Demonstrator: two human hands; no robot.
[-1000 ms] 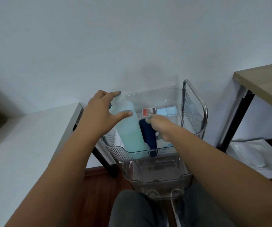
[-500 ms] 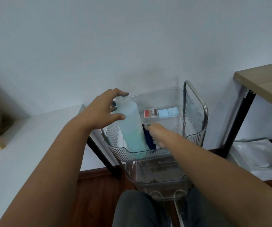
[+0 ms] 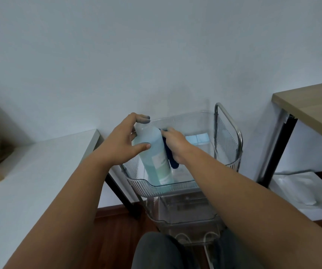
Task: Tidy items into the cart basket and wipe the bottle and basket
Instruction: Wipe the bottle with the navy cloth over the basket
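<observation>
Wiping the bottle in the basket

My left hand (image 3: 124, 146) gripped the bottle (image 3: 154, 152) at centre frame inside the basket (image 3: 231, 166); my right hand (image 3: 175, 143) fingers closed on the dark cloth (image 3: 170, 159) against it.

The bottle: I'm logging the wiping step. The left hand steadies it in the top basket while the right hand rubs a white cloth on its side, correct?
Not quite. The head view shows the cloth in the right hand is dark blue. The rest holds: the left hand steadies the bottle in the top basket.
</observation>
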